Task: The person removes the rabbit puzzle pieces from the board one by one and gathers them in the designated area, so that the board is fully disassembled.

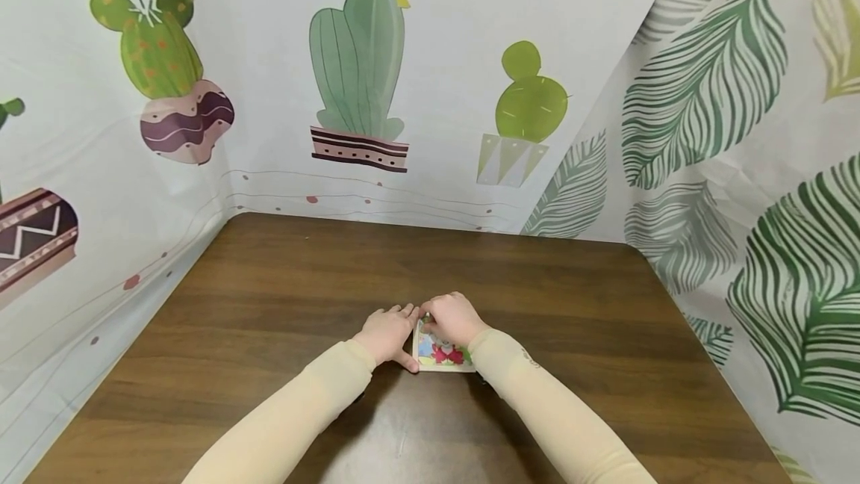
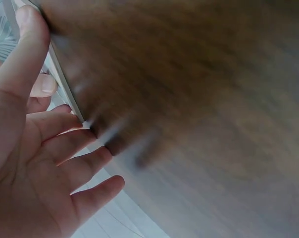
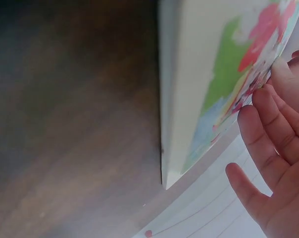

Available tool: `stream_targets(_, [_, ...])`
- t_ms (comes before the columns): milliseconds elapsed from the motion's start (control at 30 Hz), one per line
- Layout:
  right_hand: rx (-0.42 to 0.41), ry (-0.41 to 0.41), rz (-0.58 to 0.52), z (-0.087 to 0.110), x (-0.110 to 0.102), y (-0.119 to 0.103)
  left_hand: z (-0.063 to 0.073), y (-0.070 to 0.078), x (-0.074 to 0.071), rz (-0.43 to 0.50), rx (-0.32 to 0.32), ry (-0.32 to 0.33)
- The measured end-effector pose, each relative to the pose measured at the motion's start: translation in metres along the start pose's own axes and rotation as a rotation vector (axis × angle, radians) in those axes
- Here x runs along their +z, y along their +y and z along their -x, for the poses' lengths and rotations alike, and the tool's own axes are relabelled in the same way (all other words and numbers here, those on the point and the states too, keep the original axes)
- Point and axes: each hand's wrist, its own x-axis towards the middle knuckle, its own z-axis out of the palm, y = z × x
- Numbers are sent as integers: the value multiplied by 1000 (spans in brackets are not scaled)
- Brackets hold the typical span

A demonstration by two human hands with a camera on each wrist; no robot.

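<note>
A flat board (image 1: 425,358) with a pale rim and a colourful printed picture lies on the table. Along its left side rests my left hand (image 1: 386,334), fingers spread, thumb at the near left corner and forefinger by the far left corner. The left wrist view shows this thumb (image 2: 33,29) against the board's thin edge (image 2: 65,87). My right hand (image 1: 453,317) bends over the far part of the picture. In the right wrist view its fingertips (image 3: 262,96) come together right at the board's face (image 3: 214,89); I cannot tell whether they pinch a small piece.
The brown wooden table (image 1: 302,267) extends on all sides of the board. White cloth (image 1: 443,81) printed with cacti and leaves hangs behind it and along both sides.
</note>
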Motion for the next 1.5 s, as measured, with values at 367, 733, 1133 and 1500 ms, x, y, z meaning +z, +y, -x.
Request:
stream_targets(367, [26,-42,-83,-4,-4,-3,-2,-2,-2,-40,-12,2])
stream_targets(733, [55,-191,-252,-6,-7,6,-8,3,4,-39,-8,-8])
stream_targets(1133, [-20,-50,-100,6,-6,5,-8,6,3,-31,-3,-21])
stream_targets(1500, [-79,18,-88,3,1,4,-8,-3,2,-22,12,27])
